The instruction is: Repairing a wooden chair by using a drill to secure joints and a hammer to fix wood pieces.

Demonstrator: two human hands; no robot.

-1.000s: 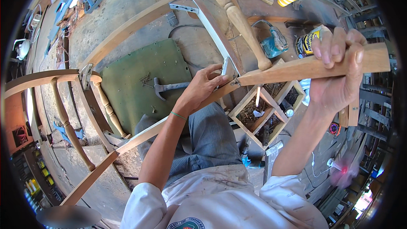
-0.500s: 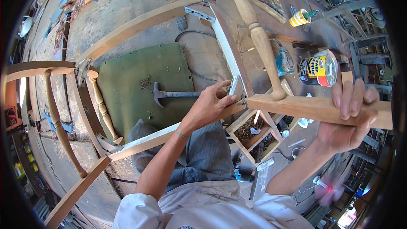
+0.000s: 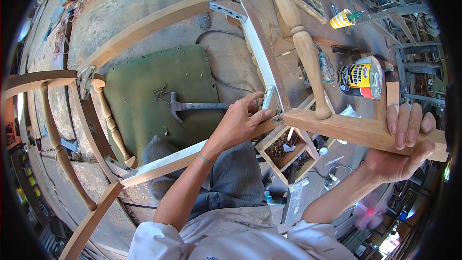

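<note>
Across my lap lies a wooden chair frame with turned spindles, its square rails joined at corners by small braces. My right hand is closed round the outer end of a square chair leg, fingers over the top and thumb along the near side. At the leg's inner end, my left hand grips the frame's corner by a pale corner brace, thumb and fingers on either side. A turned spindle runs from the leg to the far side. Below the frame, a claw hammer rests on a green mat.
Loose nails lie beside the hammer. A divided wooden box of nails stands under the leg. Farther right are a teal power tool, a yellow-and-black can and a striped cup. A small fan spins at lower right.
The leg's outer end has swung slightly down and toward me, my right hand moving with it. The whole frame has shifted a little. My left hand keeps its hold at the corner.
</note>
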